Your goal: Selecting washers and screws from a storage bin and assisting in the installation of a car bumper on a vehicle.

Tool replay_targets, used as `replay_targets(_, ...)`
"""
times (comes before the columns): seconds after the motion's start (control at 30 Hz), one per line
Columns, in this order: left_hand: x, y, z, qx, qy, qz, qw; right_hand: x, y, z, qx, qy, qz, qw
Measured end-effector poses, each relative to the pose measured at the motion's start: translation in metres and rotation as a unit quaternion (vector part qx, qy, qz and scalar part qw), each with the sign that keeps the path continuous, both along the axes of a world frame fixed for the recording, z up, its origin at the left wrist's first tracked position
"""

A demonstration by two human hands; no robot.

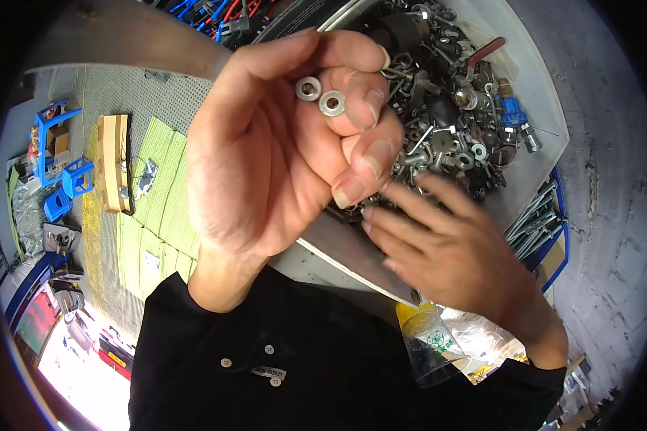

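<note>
My left hand is raised close to the camera, palm toward me, fingers curled. Two small silver washers lie on its curled fingers, held there by the thumb side. My right hand reaches into a white tray filled with several mixed bolts, nuts, washers and screws. Its fingers are spread flat and touch the hardware near the tray's lower edge, with nothing gripped that I can see. Both forearms come out of black sleeves.
A clear plastic cup with a yellow piece sits below the tray. Long threaded rods lie in a blue box at the right. Blue plastic parts, a wooden piece and green mats are down on the left floor.
</note>
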State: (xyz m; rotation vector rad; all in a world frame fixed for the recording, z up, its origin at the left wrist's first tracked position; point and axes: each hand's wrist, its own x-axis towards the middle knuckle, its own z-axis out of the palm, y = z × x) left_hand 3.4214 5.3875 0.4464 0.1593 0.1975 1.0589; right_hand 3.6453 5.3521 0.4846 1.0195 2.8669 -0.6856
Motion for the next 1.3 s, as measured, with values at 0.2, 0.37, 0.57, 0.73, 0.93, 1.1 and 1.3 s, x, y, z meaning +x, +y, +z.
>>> replay_targets(0.2, 0.0, -0.005, -0.016, -0.033, -0.157, 0.038, 0.986, -0.011, -0.003, -0.004, 0.099, -0.089, 0.062, 0.989)
replay_targets(0.37, -0.002, -0.006, -0.026, 0.007, -0.138, 0.027, 0.99, 0.009, 0.002, -0.01, 0.15, -0.144, 0.02, 0.978)
replay_targets(0.57, 0.001, 0.001, -0.03, 0.004, -0.13, 0.021, 0.991, 0.007, -0.004, -0.02, -0.005, -0.042, 0.024, 0.999)
replay_targets(0.73, -0.001, -0.004, -0.039, -0.007, -0.163, 0.023, 0.986, -0.014, -0.007, -0.025, 0.019, 0.022, 0.053, 0.998)
replay_targets(0.93, -0.004, 0.003, -0.011, 0.03, -0.02, -0.001, 0.999, -0.005, 0.011, -0.011, 0.19, -0.146, 0.014, 0.971)
replay_targets(1.1, -0.01, 0.005, -0.011, 0.046, 0.099, -0.023, 0.994, -0.002, 0.002, -0.017, 0.008, -0.049, 0.046, 0.998)
replay_targets(1.3, -0.004, -0.005, -0.043, -0.015, -0.133, 0.027, 0.991, -0.029, -0.015, -0.041, 0.084, 0.134, 0.035, 0.987)
